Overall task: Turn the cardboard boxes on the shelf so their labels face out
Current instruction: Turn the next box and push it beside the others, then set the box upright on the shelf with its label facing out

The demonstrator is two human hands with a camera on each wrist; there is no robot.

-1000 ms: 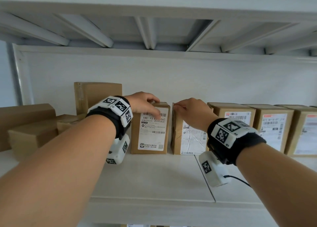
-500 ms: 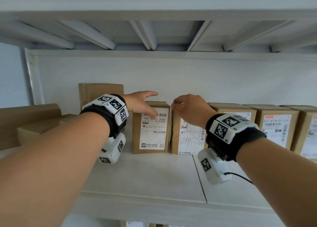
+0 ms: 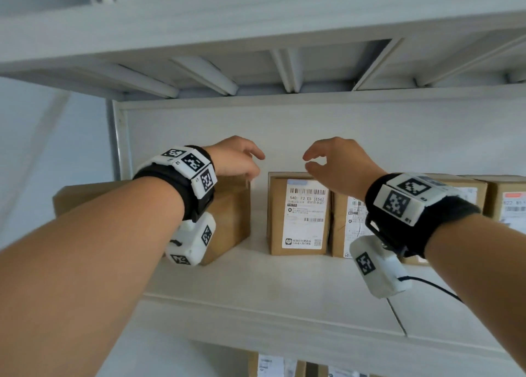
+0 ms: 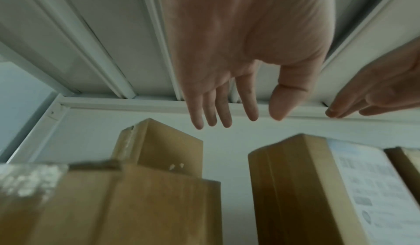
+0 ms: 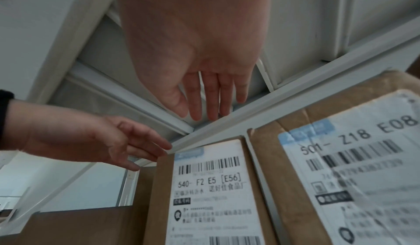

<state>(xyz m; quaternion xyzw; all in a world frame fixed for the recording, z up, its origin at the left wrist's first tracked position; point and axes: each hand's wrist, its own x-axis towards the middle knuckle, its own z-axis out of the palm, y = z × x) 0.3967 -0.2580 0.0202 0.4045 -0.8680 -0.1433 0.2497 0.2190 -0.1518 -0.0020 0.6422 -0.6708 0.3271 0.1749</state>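
Our left hand (image 3: pixel 237 157) and right hand (image 3: pixel 338 163) hover above the labelled cardboard box (image 3: pixel 299 214), fingers (image 4: pixel 223 108) loosely spread, holding nothing.

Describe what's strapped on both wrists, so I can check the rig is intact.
Both forearms are bare, no sleeves. Each wrist wears a black band topped with white blocks carrying black square coded markers. A white camera pod with the same markers hangs under each wrist; the right pod trails a thin black cable.
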